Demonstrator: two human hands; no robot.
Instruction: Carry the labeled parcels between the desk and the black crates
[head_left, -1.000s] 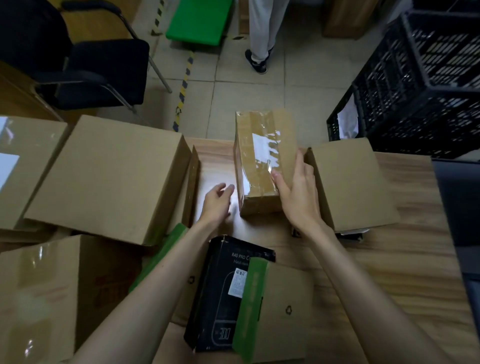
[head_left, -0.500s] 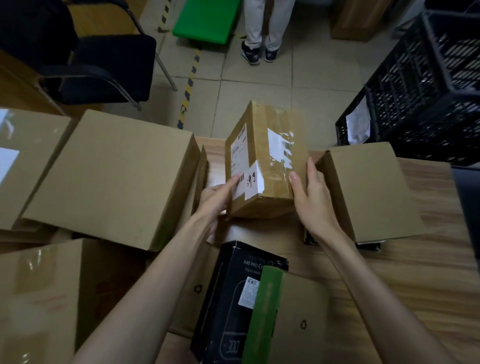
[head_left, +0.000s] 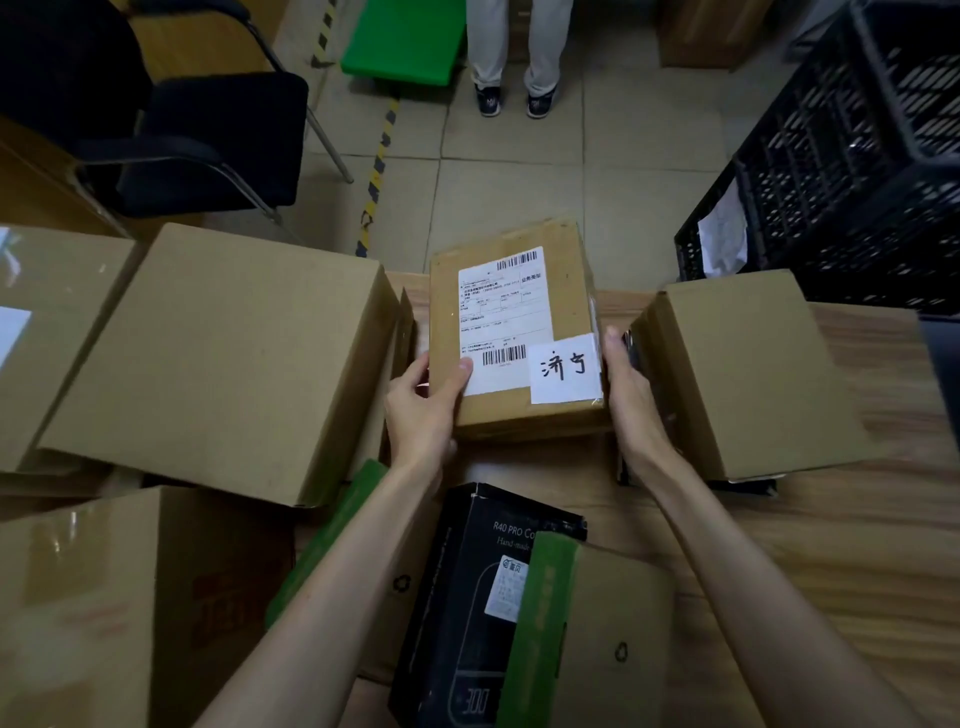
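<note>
A brown cardboard parcel (head_left: 566, 291) sits between my hands over the far middle of the wooden desk (head_left: 857, 545). Its top carries a white shipping label with barcodes and a white slip with handwritten characters. My left hand (head_left: 423, 410) grips its left side, thumb lying on the label's corner. My right hand (head_left: 631, 395) presses flat along its right side, fingers straight. Black lattice crates (head_left: 841, 171) stand stacked at the upper right, beyond the desk's far edge.
Large plain cartons (head_left: 218, 358) crowd the desk's left side, another carton (head_left: 748, 374) lies right of the parcel. A black product box (head_left: 467, 608) and a green-edged carton (head_left: 597, 639) lie near me. A black chair (head_left: 197, 135) and a standing person's legs (head_left: 514, 52) occupy the floor beyond.
The parcel has been rolled over between both hands, so its shipping label side now faces up instead of the taped side. My left hand went from the desk onto the parcel's left side.
</note>
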